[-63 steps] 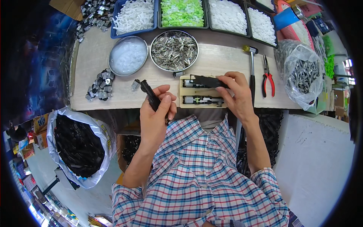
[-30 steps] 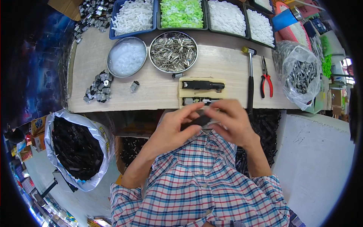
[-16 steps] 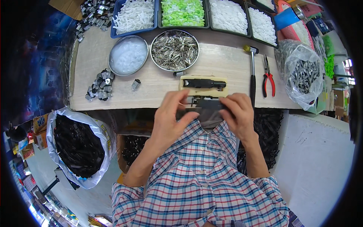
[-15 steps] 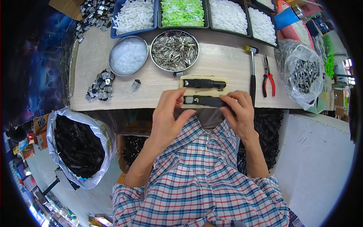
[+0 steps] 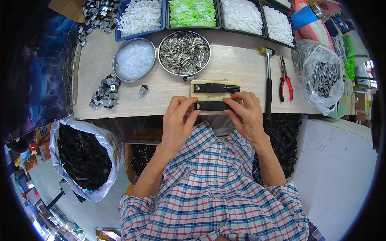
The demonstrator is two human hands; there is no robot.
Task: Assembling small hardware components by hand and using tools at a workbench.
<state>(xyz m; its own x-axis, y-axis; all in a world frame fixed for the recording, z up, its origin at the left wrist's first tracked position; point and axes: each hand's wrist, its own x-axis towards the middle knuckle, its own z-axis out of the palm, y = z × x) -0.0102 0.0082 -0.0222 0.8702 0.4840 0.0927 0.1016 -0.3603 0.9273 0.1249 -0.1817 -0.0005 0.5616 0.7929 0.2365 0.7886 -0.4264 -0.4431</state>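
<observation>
Black part in jig, both hands on it

Black part (image 5: 212, 106) sits in near slot of wooden jig (image 5: 216, 95) on table (image 5: 241, 68). L hand (image 5: 179, 120) & R hand (image 5: 247, 114) pinch its ends, grip clenched. Second part (image 5: 216, 88) in far slot; hammer (image 5: 268, 80) beside R hand.

Bright, even light falls across the wooden workbench (image 5: 241, 68), and it reads as overhead, since shadows under the hands are short and soft. Glare shows on the metal bowl of pins (image 5: 184, 53) and on the clear plastic bag (image 5: 321, 76) at the right, where highlights wash out detail. The left side drops into deep shade (the dark wall there is almost black). Focus is crisp in the middle: the checked shirt (image 5: 213, 188) is sharp. Toward the rim, heavy fisheye bending curves the bench edge, and the corners vanish into a black vignette. Things near the rim smear and shrink.
</observation>
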